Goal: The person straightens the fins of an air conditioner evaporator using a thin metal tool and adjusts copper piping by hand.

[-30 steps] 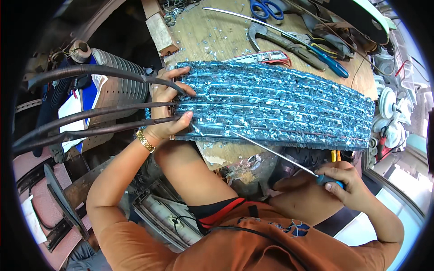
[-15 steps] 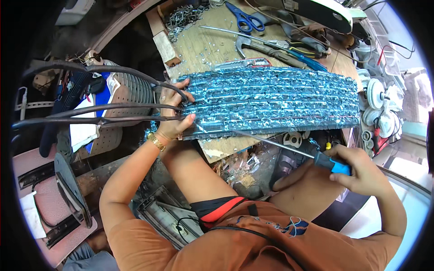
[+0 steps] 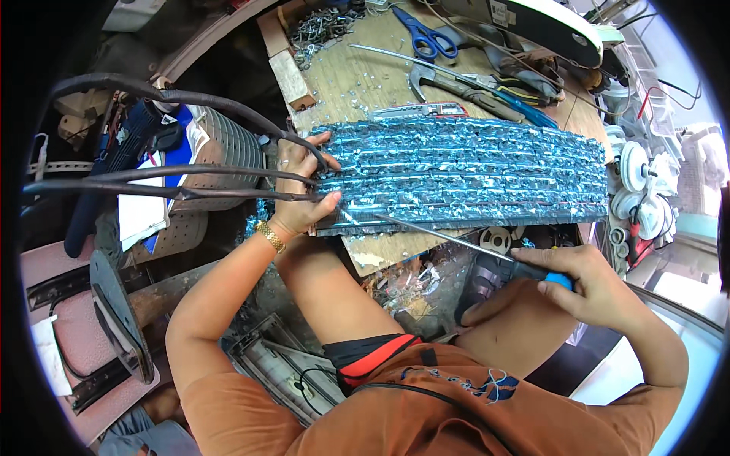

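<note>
A long panel of torn blue metal fins in rows, like a finned heat-exchanger coil [image 3: 471, 171], lies across the wooden board. My left hand [image 3: 300, 186] grips its left end, thumb on the near side and fingers spread over the end, among several dark bent strips [image 3: 220, 174] that run out to the left. A gold watch [image 3: 271, 237] is on that wrist. In my right hand [image 3: 582, 277], a long screwdriver [image 3: 456, 242] with a blue and dark handle points left. Its tip meets the coil's near edge, a little right of my left thumb.
Behind the coil, the wooden board [image 3: 342, 80] carries blue scissors [image 3: 426, 36], a hammer [image 3: 452, 85], another long screwdriver [image 3: 525, 106], a utility knife [image 3: 418, 111] and a pile of small metal pieces [image 3: 323, 34]. White spools [image 3: 635, 167] hang at the right. A sandalled foot [image 3: 479, 285] is below.
My right hand and the screwdriver have moved slightly left and up, and the tip sits further left along the near edge. The whole view has shifted a little. My left hand keeps its grip.
</note>
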### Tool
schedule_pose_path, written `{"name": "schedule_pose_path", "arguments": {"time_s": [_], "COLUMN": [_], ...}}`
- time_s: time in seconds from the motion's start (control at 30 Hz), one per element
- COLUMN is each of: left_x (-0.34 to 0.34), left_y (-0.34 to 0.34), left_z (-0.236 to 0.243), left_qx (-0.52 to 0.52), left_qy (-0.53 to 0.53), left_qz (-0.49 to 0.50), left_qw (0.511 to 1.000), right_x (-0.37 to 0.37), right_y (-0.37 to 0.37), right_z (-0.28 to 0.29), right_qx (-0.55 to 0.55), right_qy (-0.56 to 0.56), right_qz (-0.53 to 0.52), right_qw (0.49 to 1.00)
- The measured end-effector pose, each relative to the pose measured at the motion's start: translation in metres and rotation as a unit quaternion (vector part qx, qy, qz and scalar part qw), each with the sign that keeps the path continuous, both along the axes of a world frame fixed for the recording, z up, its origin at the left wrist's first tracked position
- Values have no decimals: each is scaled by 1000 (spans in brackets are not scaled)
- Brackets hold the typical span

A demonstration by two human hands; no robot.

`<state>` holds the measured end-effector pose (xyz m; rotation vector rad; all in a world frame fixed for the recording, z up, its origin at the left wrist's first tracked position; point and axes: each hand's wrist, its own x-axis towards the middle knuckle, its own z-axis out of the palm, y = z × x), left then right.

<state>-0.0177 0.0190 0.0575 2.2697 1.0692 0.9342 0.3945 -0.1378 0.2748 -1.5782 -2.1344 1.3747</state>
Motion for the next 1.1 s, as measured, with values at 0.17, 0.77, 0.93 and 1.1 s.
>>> {"name": "schedule_pose_path", "arguments": {"time_s": [0.17,0.77,0.93,1.1], "left_x": [5,1,1,3], "left_y": [-3,4,3,-1], "left_z": [4,0,0,5], "left_qx": [3,2,-18,-28], "left_qy": [11,12,14,7], "left_qz": [6,7,3,1], "left_qw": [1000,1000,1000,1000], "right_x": [-9,14,15,8], "right_y": [17,-11,-4,18], "right_z": [14,-12,-13,0], "right_qx": [-49,-45,-72,-104], "right_qy": [-36,30,20,-15], "right_qz": [11,-55,-63,-57], "right_qw": [998,997,995,993]}}
